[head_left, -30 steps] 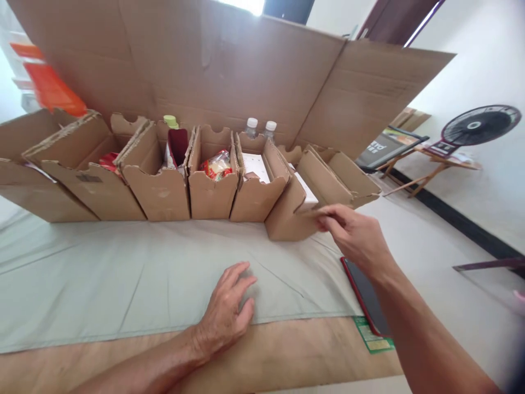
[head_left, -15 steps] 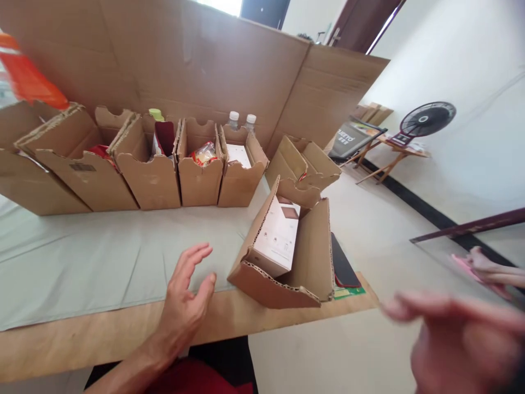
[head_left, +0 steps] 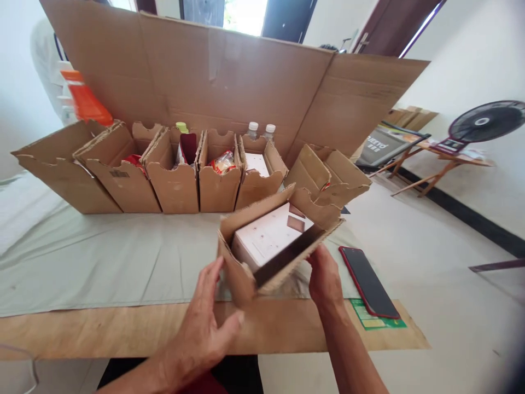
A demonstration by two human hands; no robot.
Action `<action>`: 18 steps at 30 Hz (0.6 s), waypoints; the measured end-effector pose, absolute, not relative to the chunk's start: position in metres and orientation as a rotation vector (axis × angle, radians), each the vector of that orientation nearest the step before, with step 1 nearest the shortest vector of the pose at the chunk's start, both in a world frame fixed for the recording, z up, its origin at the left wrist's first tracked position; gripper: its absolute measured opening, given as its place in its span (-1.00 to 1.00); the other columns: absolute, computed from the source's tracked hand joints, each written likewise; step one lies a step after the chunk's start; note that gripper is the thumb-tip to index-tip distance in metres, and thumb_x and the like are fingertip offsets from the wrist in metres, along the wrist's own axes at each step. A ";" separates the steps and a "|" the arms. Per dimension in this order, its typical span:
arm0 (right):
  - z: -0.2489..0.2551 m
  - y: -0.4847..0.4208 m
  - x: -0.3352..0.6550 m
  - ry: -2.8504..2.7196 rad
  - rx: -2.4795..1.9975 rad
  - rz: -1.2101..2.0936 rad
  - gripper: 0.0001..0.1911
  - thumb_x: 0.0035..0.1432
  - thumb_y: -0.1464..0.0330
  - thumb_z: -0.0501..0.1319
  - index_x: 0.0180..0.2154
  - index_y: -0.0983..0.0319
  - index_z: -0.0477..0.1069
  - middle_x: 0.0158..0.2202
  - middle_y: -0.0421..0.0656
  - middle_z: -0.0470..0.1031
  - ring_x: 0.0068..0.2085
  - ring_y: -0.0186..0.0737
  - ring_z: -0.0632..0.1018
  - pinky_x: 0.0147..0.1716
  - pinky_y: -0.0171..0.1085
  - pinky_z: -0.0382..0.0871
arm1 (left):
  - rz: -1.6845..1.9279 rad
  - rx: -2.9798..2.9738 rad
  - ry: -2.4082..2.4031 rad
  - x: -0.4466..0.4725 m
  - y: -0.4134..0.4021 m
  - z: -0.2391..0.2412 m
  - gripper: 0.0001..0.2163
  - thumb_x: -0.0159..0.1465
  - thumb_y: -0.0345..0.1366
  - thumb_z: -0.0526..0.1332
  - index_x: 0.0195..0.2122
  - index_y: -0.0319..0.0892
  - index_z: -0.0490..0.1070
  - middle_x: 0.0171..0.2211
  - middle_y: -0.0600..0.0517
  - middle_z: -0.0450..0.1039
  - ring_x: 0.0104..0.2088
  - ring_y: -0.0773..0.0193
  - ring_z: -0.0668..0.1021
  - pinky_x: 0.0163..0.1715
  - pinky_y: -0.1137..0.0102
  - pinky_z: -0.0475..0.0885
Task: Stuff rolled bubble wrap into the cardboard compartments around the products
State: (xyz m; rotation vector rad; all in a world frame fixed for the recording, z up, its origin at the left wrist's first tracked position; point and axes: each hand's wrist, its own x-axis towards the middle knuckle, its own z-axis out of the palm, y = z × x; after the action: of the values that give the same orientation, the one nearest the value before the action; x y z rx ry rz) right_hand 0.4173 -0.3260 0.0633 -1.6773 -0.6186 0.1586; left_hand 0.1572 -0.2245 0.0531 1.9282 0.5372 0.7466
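Observation:
A cardboard bin [head_left: 238, 273] is tilted near the table's front edge, its open top facing me. Inside it lies a white carton [head_left: 268, 238]. My left hand [head_left: 205, 323] grips the bin's near left corner, fingers on the wall and thumb beneath. My right hand [head_left: 326, 279] holds its right side, fingers curled under the wall.
A row of several cardboard bins [head_left: 176, 180] with packets and bottles stands before a large upright cardboard sheet [head_left: 229, 76]. One more bin [head_left: 328, 172] sits at the right end. A red-edged phone [head_left: 368, 282] lies on a green card by the table's right corner. A fan [head_left: 486, 123] stands far right.
The bin with the white carton came from the row to the table's front and turned round. Both hands, apart from it half a second ago, now grip its sides.

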 end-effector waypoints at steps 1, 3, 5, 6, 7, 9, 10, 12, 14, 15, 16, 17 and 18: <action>0.061 -0.323 0.408 -0.617 -1.665 0.191 -0.47 0.38 -0.04 0.06 0.02 0.21 0.52 0.03 -0.07 0.60 0.06 -0.04 0.57 0.01 -0.07 0.50 | 0.781 1.919 0.574 0.157 -0.208 0.058 -0.27 0.27 -0.25 0.26 0.43 -0.03 0.00 0.35 -0.22 0.18 0.29 -0.17 0.38 0.25 -0.15 0.36; 0.059 -0.312 0.390 -0.625 -1.627 0.272 -0.49 0.31 -0.04 0.17 0.04 0.19 0.51 0.06 -0.07 0.60 0.09 -0.03 0.56 0.06 -0.09 0.48 | 0.818 1.914 0.664 0.159 -0.172 0.069 -0.31 0.23 -0.15 0.31 0.36 -0.11 0.14 0.27 -0.22 0.30 0.27 -0.19 0.39 0.26 -0.15 0.33; 0.059 -0.301 0.375 -0.643 -1.576 0.373 -0.50 0.25 0.00 0.27 0.08 0.17 0.49 0.09 -0.05 0.59 0.10 -0.03 0.56 0.09 -0.10 0.46 | 0.838 1.899 0.787 0.162 -0.139 0.077 -0.40 0.20 -0.09 0.32 0.23 -0.15 0.28 0.12 -0.19 0.42 0.17 -0.17 0.47 0.19 -0.13 0.40; 0.058 -0.295 0.369 -0.646 -1.551 0.418 -0.49 0.23 0.03 0.30 0.10 0.16 0.47 0.12 -0.05 0.57 0.11 -0.03 0.56 0.10 -0.11 0.46 | 0.850 1.881 0.832 0.164 -0.126 0.078 -0.45 0.19 -0.08 0.32 0.18 -0.16 0.32 0.06 -0.17 0.46 0.11 -0.15 0.51 0.14 -0.10 0.44; 0.057 -0.291 0.366 -0.641 -1.534 0.449 -0.48 0.22 0.04 0.32 0.12 0.15 0.45 0.13 -0.04 0.56 0.11 -0.04 0.56 0.10 -0.12 0.46 | 0.865 1.856 0.857 0.166 -0.117 0.077 -0.48 0.19 -0.09 0.31 0.14 -0.16 0.33 0.02 -0.15 0.49 0.06 -0.12 0.54 0.09 -0.07 0.47; 0.053 -0.285 0.364 -0.627 -1.543 0.471 -0.48 0.20 0.06 0.35 0.12 0.14 0.44 0.14 -0.04 0.56 0.09 -0.05 0.57 0.09 -0.13 0.47 | 0.908 1.807 0.854 0.169 -0.108 0.070 -0.49 0.18 -0.12 0.30 0.14 -0.16 0.32 0.00 -0.13 0.50 0.03 -0.08 0.56 0.05 -0.01 0.50; 0.050 -0.284 0.365 -0.632 -1.567 0.476 -0.49 0.19 0.06 0.35 0.09 0.14 0.45 0.11 -0.04 0.57 0.07 -0.06 0.58 0.07 -0.14 0.47 | 0.927 1.788 0.842 0.170 -0.108 0.064 -0.47 0.17 -0.14 0.30 0.15 -0.16 0.30 0.03 -0.14 0.49 0.05 -0.07 0.55 0.07 0.01 0.50; 0.045 -0.282 0.369 -0.665 -1.635 0.490 -0.54 0.19 0.03 0.34 0.02 0.15 0.49 0.01 -0.05 0.62 -0.02 -0.05 0.60 -0.01 -0.16 0.50 | 0.957 1.756 0.845 0.172 -0.112 0.053 -0.47 0.18 -0.18 0.30 0.16 -0.18 0.28 0.07 -0.16 0.47 0.10 -0.07 0.53 0.11 0.02 0.47; 0.042 -0.281 0.373 -0.701 -1.700 0.484 -0.58 0.18 0.02 0.32 -0.06 0.16 0.51 -0.09 -0.07 0.64 -0.09 -0.05 0.62 -0.09 -0.17 0.52 | 0.930 1.732 0.864 0.172 -0.117 0.046 -0.50 0.21 -0.20 0.29 0.16 -0.17 0.28 0.08 -0.16 0.45 0.11 -0.07 0.53 0.11 0.03 0.47; 0.041 -0.280 0.375 -0.704 -1.723 0.467 -0.60 0.19 0.02 0.31 -0.09 0.15 0.52 -0.12 -0.08 0.65 -0.11 -0.05 0.62 -0.11 -0.18 0.53 | 0.894 1.725 0.866 0.172 -0.118 0.044 -0.50 0.23 -0.21 0.28 0.17 -0.16 0.27 0.08 -0.16 0.46 0.10 -0.06 0.53 0.09 0.05 0.49; 0.040 -0.280 0.375 -0.698 -1.741 0.444 -0.61 0.19 0.02 0.31 -0.10 0.15 0.52 -0.14 -0.09 0.65 -0.12 -0.04 0.62 -0.11 -0.17 0.53 | 0.853 1.720 0.858 0.171 -0.118 0.043 -0.51 0.25 -0.22 0.27 0.20 -0.15 0.26 0.07 -0.15 0.47 0.09 -0.05 0.54 0.07 0.05 0.50; 0.040 -0.280 0.376 -0.686 -1.759 0.418 -0.62 0.19 0.03 0.31 -0.11 0.15 0.52 -0.15 -0.09 0.65 -0.11 -0.04 0.62 -0.09 -0.17 0.53 | 0.811 1.720 0.835 0.171 -0.116 0.043 -0.50 0.28 -0.23 0.25 0.24 -0.13 0.24 0.08 -0.14 0.47 0.09 -0.05 0.54 0.06 0.06 0.51; 0.039 -0.281 0.376 -0.672 -1.776 0.394 -0.63 0.19 0.03 0.31 -0.12 0.15 0.53 -0.16 -0.09 0.65 -0.11 -0.03 0.62 -0.09 -0.17 0.52 | 0.774 1.724 0.801 0.171 -0.114 0.043 -0.48 0.32 -0.24 0.23 0.29 -0.12 0.20 0.11 -0.14 0.46 0.12 -0.05 0.53 0.09 0.05 0.50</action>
State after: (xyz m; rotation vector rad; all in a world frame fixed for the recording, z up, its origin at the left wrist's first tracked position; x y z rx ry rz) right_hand 0.3760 -0.2806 0.0389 -1.7762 -0.6725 0.3937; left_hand 0.1708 -0.1137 0.0427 1.7244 0.8014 0.7736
